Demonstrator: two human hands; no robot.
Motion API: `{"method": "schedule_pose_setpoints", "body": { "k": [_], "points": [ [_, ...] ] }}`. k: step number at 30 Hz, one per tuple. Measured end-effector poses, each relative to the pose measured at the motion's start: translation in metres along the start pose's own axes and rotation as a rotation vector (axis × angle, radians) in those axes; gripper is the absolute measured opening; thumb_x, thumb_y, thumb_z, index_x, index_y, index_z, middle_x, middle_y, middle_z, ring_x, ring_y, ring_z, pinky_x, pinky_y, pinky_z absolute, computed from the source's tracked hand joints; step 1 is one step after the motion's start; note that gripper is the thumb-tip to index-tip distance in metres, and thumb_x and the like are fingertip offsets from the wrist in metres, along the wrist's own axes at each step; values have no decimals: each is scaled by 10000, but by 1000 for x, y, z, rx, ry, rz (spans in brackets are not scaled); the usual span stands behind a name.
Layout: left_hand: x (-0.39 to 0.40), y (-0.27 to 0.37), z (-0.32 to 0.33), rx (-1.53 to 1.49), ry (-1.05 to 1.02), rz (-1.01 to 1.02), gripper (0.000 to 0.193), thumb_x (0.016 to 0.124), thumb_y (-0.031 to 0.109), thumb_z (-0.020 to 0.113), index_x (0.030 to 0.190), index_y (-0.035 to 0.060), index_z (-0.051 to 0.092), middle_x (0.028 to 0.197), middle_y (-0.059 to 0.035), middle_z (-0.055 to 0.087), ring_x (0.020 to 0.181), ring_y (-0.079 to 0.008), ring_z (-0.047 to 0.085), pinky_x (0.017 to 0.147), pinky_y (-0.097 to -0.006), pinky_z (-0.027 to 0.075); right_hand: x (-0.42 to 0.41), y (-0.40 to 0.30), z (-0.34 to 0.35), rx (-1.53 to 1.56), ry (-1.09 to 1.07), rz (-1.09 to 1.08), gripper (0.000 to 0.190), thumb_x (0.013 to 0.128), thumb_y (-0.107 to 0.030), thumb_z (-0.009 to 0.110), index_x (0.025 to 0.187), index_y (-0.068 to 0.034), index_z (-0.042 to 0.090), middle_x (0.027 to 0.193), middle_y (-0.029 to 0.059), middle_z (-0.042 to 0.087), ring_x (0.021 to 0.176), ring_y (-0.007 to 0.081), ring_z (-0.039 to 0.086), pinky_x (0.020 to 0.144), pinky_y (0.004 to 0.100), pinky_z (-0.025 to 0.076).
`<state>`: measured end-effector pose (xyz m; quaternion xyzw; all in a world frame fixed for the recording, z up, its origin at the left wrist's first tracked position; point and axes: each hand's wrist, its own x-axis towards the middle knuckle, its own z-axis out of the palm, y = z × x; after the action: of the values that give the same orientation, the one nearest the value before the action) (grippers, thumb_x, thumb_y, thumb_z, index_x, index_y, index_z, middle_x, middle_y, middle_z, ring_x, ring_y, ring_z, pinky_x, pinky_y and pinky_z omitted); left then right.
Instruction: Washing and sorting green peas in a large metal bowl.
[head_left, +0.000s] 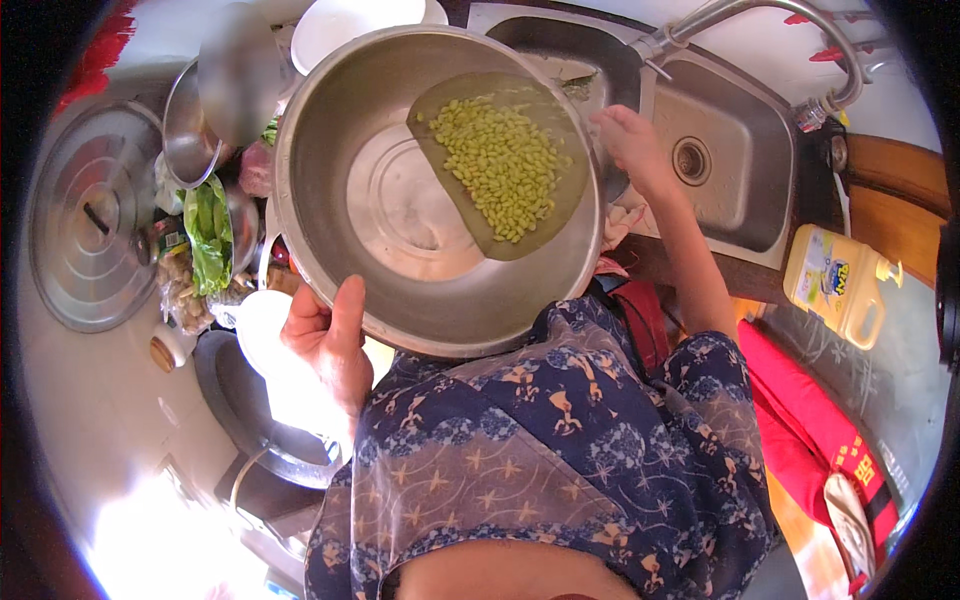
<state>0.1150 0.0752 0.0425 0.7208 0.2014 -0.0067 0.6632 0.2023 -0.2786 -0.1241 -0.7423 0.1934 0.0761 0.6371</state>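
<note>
A large metal basin (322, 142) is held tilted in front of me, leaning towards the sink side. Murky water (555, 210) has gathered at its right, with many small green beans (502, 165) in it. My left hand (330, 330) grips the basin's lower left rim, thumb over the edge. At the upper right is my right hand (630, 142), by the basin's right rim, its fingers bent; whether it touches the rim or holds anything cannot be told.
A double steel sink (727, 202) with a curved faucet (832, 22) lies at the upper right. A detergent bottle (832, 277) stands right of it. Leafy greens (207, 232), a metal bowl (180, 142), a large lid (90, 255) and a wok (225, 390) are at the left.
</note>
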Motion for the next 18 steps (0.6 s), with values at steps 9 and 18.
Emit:
{"method": "schedule_pose_setpoints", "body": {
  "k": [9,18],
  "points": [
    [-3,-1,1,0,29,-13,181,842,-23,616,1020,-39,647,953,-111,685,837,-144,630,801,-263,471,-45,-42,45,-382,-328,-324,256,941,-223,511,1036,-11,620,876,86,613,851,200,582,766,309,453],
    [-3,-1,9,-24,65,52,89,838,109,696,892,42,676,650,41,594,518,-8,391,478,-187,258,-67,-45,58,-562,-268,-450,190,912,-120,543,1056,-39,635,1033,147,647,904,277,625,806,329,487]
  ]
}}
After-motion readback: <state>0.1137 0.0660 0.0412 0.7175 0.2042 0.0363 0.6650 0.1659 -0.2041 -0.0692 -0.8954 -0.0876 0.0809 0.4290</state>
